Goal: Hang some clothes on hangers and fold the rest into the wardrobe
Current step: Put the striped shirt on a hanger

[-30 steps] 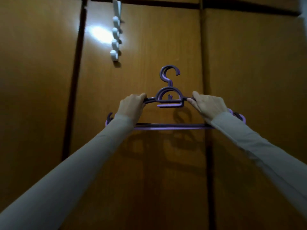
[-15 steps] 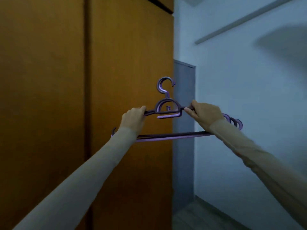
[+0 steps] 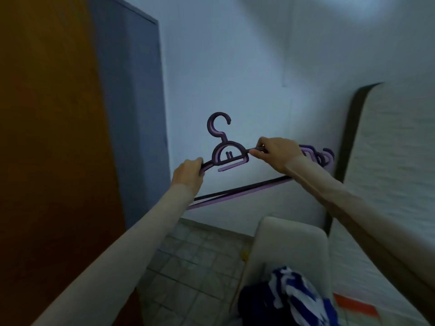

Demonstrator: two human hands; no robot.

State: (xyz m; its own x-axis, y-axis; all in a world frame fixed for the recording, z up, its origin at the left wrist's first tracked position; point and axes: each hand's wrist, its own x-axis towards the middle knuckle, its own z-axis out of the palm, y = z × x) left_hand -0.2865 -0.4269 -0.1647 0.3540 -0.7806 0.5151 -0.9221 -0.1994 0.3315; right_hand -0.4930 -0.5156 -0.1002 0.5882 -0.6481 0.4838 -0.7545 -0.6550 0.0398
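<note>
**Hangers in hand, clothes still waiting**

While nothing hangs yet, the clothes (image 3: 289, 300) lie bunched on the pale chair (image 3: 292, 234) below me, near my right forearm, unhung and unfolded. Farther out, my left hand (image 3: 188, 172) curls round one shoulder of the purple hangers (image 3: 226, 156), my right hand (image 3: 275, 152) pinches the other; the hook stands between my grips, upright. Beyond, the brown wardrobe (image 3: 47, 137) stands at my left.

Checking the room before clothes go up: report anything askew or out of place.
The mattress stands on edge against the wall, not lying flat. Clothes sit in a loose heap on the chair. The purple hangers, gripped by both hands, tilt down to the left.
</note>
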